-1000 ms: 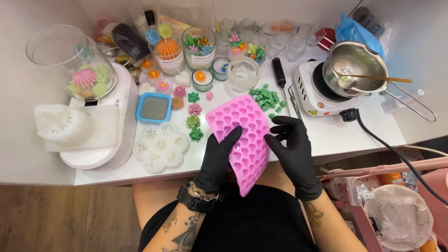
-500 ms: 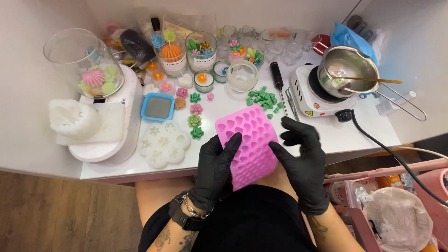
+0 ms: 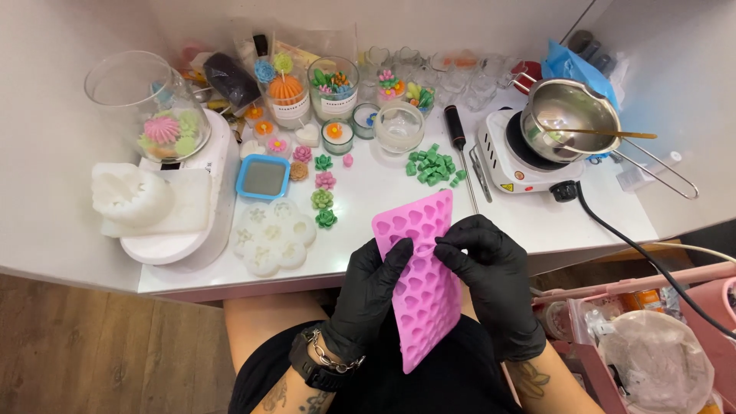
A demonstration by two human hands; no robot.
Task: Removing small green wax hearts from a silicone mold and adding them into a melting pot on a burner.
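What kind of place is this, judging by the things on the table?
Probably a small home craft bench for making candles or soap. Both gloved hands, left hand and right hand, hold a pink mould. A metal pot sits on a hot plate, and small flower shapes lie nearby.

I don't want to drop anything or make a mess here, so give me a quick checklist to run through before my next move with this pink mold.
1. Both hands on the pink mold: ok, left hand and right hand grip it.
2. Mold over the table: not ok, mostly over the lap.
3. Heart cavities empty: cannot tell.
4. Green pieces clear of the mold: ok.
5. Metal pot seated on the hot plate: ok.
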